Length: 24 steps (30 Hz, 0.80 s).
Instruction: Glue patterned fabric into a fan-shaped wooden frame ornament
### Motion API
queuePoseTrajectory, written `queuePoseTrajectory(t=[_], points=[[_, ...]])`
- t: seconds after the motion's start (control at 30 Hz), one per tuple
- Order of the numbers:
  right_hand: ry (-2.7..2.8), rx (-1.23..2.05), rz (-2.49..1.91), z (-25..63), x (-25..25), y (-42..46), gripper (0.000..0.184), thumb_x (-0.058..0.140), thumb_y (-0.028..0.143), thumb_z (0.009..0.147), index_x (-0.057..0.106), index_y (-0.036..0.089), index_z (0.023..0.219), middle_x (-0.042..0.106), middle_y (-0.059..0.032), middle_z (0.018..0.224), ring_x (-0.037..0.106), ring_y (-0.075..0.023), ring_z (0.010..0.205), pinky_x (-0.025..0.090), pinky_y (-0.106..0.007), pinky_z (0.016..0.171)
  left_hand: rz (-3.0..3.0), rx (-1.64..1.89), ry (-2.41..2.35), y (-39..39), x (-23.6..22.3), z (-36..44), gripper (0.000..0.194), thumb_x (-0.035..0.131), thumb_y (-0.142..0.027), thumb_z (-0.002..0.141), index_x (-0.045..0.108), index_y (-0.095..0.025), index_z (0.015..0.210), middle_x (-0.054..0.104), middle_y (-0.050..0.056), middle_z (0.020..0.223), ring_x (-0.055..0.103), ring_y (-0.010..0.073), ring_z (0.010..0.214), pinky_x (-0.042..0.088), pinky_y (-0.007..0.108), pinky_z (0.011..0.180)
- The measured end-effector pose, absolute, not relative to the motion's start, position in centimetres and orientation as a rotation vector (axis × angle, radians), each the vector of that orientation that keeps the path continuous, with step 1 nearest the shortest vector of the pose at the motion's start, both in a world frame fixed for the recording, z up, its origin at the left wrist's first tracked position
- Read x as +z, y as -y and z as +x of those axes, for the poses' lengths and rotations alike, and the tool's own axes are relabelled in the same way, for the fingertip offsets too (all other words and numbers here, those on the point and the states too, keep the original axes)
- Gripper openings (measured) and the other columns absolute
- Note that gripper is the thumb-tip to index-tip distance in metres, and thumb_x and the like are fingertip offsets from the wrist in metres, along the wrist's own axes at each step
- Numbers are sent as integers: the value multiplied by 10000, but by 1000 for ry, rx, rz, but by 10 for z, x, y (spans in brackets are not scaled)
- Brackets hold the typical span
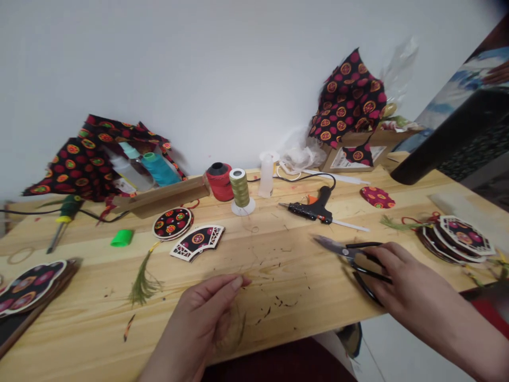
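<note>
Low in the middle is my left hand [204,318], thumb and forefinger pinched together. Faint greenish thread [242,331] hangs in loose strands below its fingers, blurred against the table. My right hand [409,284] has its fingers round the black handles of a pair of scissors [338,248]; the blades point left, low over the tabletop. Ahead of my left hand lies a fan-shaped wooden ornament [198,241] with patterned cloth. Beside it rests a round ornament [172,223] with a green tassel [145,281].
A glue gun [310,208] lies beyond the scissors. Behind stand a green thread spool [239,190] and a red spool [220,182]. Stacked ornaments [461,239] sit at right, a black cylinder [449,138] behind them. Boxes with patterned cloth [348,101] line the wall. A screwdriver [66,220] lies left.
</note>
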State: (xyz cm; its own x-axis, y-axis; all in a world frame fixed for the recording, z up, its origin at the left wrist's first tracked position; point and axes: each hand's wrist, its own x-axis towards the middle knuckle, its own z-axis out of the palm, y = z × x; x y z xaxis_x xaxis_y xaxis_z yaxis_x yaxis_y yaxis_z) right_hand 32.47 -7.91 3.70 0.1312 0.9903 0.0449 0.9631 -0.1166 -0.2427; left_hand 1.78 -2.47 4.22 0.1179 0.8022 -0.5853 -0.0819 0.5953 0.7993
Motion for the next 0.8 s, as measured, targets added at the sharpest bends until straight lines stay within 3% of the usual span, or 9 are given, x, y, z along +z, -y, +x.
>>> queuePoseTrajectory(t=[0.1,0.2,0.27,0.4,0.53,0.67,0.8], points=[[1858,648,-1908,297,53,81,219,528,243,798,601,230,1005,659,-66,937,649,-222,824,540,-317,681,693,709,-1304,24,42,18,339,800,-446,617,764,-173,814,391,-77,455,229,49,434,158,179,399],[1806,889,-1667,266,66,79,337,617,121,676,594,256,984,678,-23,963,642,-197,856,517,-258,682,714,704,-1313,24,43,17,348,793,-450,625,764,-169,830,395,-75,460,226,52,437,160,182,393],[1793,1055,-1612,250,73,76,326,613,52,629,598,255,883,688,20,834,640,-174,769,496,-241,659,717,700,-1306,24,43,16,358,776,-461,643,760,-165,845,356,-84,446,204,54,432,147,186,391],[1764,1397,-1516,235,80,68,208,602,48,693,613,238,779,674,56,649,623,-142,606,449,-219,558,715,703,-1273,25,45,15,387,768,-481,648,756,-161,865,287,-101,449,172,54,432,127,190,391],[1765,1416,-1503,233,80,64,141,682,117,713,663,250,757,720,68,709,639,-138,683,442,-209,595,770,724,-1264,25,48,16,328,770,-457,657,769,-191,848,325,-90,429,196,57,424,161,182,379],[1798,1420,-1539,230,78,61,185,630,74,727,667,254,713,730,99,684,600,-97,595,373,-189,519,880,706,-1277,25,50,19,257,740,-435,687,782,-219,820,351,-79,393,206,64,394,176,184,352],[1826,1382,-1559,226,78,55,90,673,167,730,680,244,683,710,88,640,542,-89,538,313,-196,472,959,686,-1277,24,49,19,224,713,-415,706,785,-227,805,392,-63,371,222,71,361,177,190,331]])
